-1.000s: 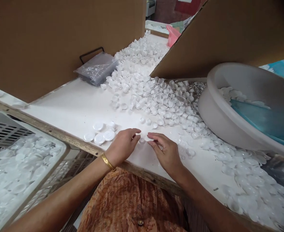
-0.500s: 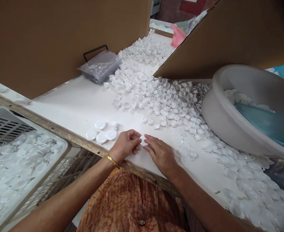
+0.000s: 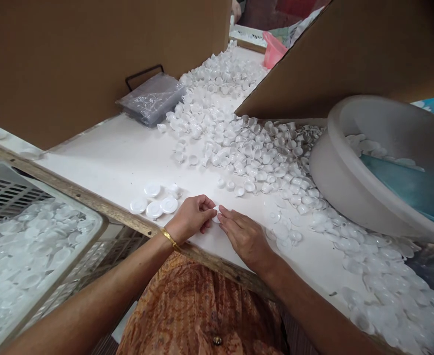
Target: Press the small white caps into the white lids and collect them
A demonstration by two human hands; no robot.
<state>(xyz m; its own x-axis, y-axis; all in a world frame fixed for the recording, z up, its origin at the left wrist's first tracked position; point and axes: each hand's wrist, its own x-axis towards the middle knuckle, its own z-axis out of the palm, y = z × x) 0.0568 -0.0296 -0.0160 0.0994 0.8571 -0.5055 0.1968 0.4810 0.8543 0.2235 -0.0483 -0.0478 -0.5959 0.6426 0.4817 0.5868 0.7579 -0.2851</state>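
Note:
My left hand (image 3: 190, 219) pinches a small white plastic saucer (image 3: 216, 213) between thumb and fingertips, just above the table near its front edge. From the other side, the fingers of my right hand (image 3: 245, 238) close on the same saucer and cover much of it. Whether a cup is joined to it is hidden. Left of my hands lies a small group of white saucers (image 3: 153, 209) on the tabletop. To the right are several loose thin saucers (image 3: 282, 228). Beyond them spreads a heap of tiny white cups (image 3: 246, 153).
A large grey basin (image 3: 335, 167) stands at right. A crate (image 3: 98, 222) full of white pieces sits below the table's left edge. Cardboard panels (image 3: 91, 59) flank the table (image 3: 102, 158). Plastic bags (image 3: 152, 98) lie behind; a pink container (image 3: 273, 51) and a person's hand (image 3: 236, 11) are farther back.
My right fingers have come closer together over the saucer and cover more of it. A person's hand has appeared at the far end. The view has shifted slightly.

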